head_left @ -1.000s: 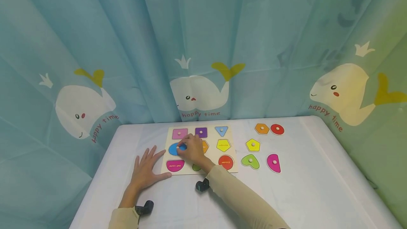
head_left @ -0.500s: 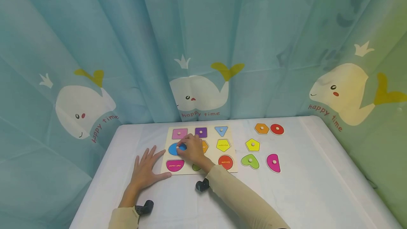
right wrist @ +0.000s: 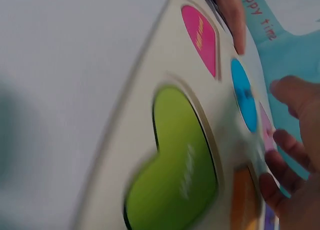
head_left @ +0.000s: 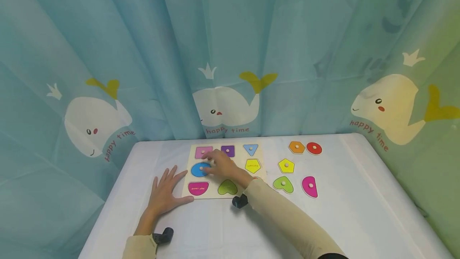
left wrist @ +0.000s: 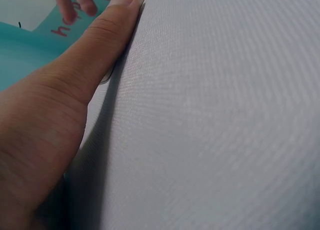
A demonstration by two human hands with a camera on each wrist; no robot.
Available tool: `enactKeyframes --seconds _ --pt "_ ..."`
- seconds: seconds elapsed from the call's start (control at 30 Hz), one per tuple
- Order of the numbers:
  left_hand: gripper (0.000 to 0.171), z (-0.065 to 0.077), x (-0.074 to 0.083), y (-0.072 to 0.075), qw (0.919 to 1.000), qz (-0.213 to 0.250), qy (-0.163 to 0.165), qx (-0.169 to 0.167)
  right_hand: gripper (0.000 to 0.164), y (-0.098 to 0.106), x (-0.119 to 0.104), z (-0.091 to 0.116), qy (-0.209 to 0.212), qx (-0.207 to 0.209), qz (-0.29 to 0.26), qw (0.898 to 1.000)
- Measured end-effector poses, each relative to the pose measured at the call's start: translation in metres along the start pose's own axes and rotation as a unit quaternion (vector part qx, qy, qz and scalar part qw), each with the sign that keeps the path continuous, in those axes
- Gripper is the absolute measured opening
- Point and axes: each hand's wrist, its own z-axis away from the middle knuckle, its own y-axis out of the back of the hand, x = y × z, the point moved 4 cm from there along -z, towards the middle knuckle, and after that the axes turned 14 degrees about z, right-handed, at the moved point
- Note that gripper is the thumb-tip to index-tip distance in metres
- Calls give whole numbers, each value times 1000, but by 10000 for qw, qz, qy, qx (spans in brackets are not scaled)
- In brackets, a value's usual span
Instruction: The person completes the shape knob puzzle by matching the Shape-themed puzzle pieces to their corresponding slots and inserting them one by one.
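A pale shape-puzzle board [head_left: 213,189] lies at the back of the table. My right hand [head_left: 224,165] hovers over its middle, thumb and fingers spread apart and nothing between them. Under the fingertips, the blue oval piece [head_left: 197,170] with its small knob sits in its slot. In the right wrist view the hand [right wrist: 300,140] is clear of the oval [right wrist: 244,94]. My left hand [head_left: 165,191] lies with fingers spread at the board's left side, thumb and index fingertips at its edge. Pink rectangle [head_left: 199,153], purple square [head_left: 231,148] and light-blue triangle [head_left: 250,151] pieces fill the far row.
Right of the board lie loose knobbed pieces: orange hexagon [head_left: 296,151], red circle [head_left: 314,152], yellow pentagon [head_left: 286,170], green heart [head_left: 283,189] and magenta half round [head_left: 309,190]. Printed recesses show on the board, such as the green heart recess [head_left: 227,187]. A whale-print curtain [head_left: 230,31] hangs behind.
My right hand has let go of the blue oval's knob, its fingers opening as it lifts and draws back to the right. The oval stays in its slot. My left hand has not moved.
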Motion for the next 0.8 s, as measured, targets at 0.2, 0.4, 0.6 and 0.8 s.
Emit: enactKeyframes --seconds 0.2,0.4,0.6,0.8 --pt "95 0 0 0 10000 38 57 2 43 22 14 7 222 -57 -196 9995" --pt "95 -1 -1 -1 10000 -13 64 -14 41 42 35 15 156 224 -89 9996" --pt "96 -2 0 -2 10000 -34 23 14 41 63 58 31 12 561 -260 9981" --pt "96 -1 -1 -2 10000 -44 28 45 41 84 78 46 -255 1039 -202 9941"
